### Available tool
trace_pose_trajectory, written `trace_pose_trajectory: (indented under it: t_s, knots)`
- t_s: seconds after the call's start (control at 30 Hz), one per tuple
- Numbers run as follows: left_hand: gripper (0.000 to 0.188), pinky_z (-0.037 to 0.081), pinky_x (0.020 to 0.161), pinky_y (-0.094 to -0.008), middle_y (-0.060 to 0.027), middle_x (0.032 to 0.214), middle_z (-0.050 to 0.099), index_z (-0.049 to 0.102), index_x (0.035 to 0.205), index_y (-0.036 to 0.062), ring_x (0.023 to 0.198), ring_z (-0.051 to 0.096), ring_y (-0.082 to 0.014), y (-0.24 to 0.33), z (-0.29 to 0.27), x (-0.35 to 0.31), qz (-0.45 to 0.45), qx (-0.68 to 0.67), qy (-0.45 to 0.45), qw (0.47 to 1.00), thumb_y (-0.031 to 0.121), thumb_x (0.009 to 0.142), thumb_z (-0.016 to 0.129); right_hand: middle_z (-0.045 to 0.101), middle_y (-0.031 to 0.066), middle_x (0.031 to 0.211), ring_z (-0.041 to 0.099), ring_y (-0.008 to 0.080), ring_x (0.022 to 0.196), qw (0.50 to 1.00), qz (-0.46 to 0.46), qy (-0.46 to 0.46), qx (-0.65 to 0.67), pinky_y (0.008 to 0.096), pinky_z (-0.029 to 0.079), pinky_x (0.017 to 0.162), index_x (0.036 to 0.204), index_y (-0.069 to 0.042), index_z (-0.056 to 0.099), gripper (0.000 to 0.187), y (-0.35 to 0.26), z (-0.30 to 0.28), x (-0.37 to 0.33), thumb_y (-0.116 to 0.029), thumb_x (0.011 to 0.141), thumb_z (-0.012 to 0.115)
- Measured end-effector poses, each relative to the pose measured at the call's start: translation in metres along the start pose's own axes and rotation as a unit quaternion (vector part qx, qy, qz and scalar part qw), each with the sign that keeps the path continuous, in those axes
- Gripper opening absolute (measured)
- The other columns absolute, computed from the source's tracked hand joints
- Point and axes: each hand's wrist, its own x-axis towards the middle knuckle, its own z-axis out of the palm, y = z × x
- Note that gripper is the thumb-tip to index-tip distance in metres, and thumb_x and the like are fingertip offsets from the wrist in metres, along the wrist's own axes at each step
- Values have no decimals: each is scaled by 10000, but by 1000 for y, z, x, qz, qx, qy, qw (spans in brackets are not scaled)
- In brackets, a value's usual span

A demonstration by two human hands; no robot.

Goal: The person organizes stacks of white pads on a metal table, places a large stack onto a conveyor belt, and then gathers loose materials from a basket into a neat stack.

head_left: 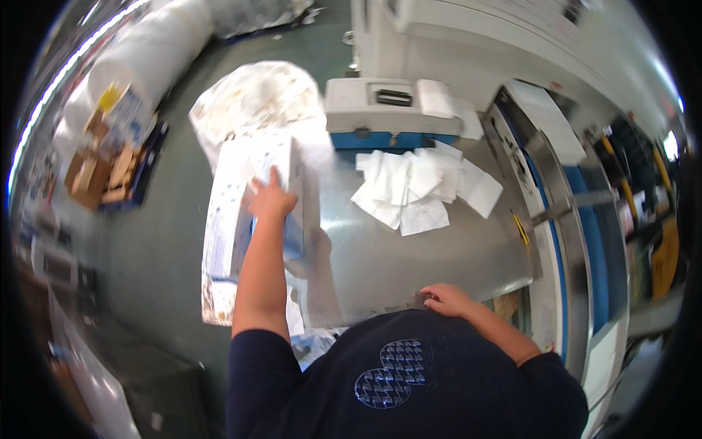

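Observation:
My left hand (272, 199) reaches over a long white box or package (223, 212) with blue markings, at the left edge of the metal table (365, 263). Its fingers are spread and appear to rest on the top. Close to my body, my right hand (447, 300) is at the table's near edge with its fingers curled together. A small dark patch shows at those fingertips, too unclear to name. Ahead of it lies a loose pile of white sheets or cloths (409, 183).
A grey and blue toolbox (395, 110) stands at the table's far side. White stained wrapping (256, 95) bulges behind the box. Yellow-black pens or tools (520, 228) lie at right, beside a machine with blue strips (592, 241). Cartons (91, 175) sit on the floor at left.

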Motion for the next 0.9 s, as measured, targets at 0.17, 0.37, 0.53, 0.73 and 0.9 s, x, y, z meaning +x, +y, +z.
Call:
trace_pose_trajectory:
  t_s: [0.17, 0.37, 0.53, 0.73, 0.9]
  knots:
    - [893, 434, 844, -448, -236, 1202, 445, 217, 1368, 112, 1068, 492, -352, -31, -1, 25, -22, -281, -51, 958, 158, 584, 644, 582, 141, 1007, 557, 292, 911, 999, -12, 27, 35, 374, 445, 786, 1103, -62, 537, 349, 11, 9, 5, -246, 806, 548]
    - [844, 510, 698, -386, -222, 1130, 489, 245, 1334, 17, 934, 554, -302, 10, -29, -82, 198, -506, -140, 828, 29, 599, 658, 589, 132, 1005, 554, 301, 900, 957, 21, 286, 34, 370, 441, 789, 1060, -60, 556, 309, 19, -26, -19, -212, 790, 556]
    - [827, 390, 848, -430, -196, 1101, 487, 377, 1303, 122, 952, 490, -381, 73, -20, -201, 532, -112, -116, 831, 166, 548, 712, 586, 82, 996, 547, 266, 900, 818, -286, 494, -71, 385, 430, 776, 966, -79, 587, 288, -47, -118, -55, -134, 686, 618]
    - [659, 362, 873, -397, -145, 1157, 471, 483, 1201, 131, 1022, 471, -311, 107, 28, -267, 640, -49, -33, 766, 211, 587, 707, 617, 50, 914, 569, 241, 861, 969, -89, 163, -161, 390, 431, 742, 988, -130, 598, 283, 4, -88, -47, -311, 771, 581]
    - [472, 412, 712, -383, -94, 961, 544, 546, 981, 76, 856, 539, -277, 76, 19, -271, 503, 16, -46, 863, 233, 580, 740, 610, 34, 854, 571, 232, 838, 956, -160, 214, -119, 373, 427, 729, 978, -128, 595, 290, 22, -91, -47, -346, 796, 538]
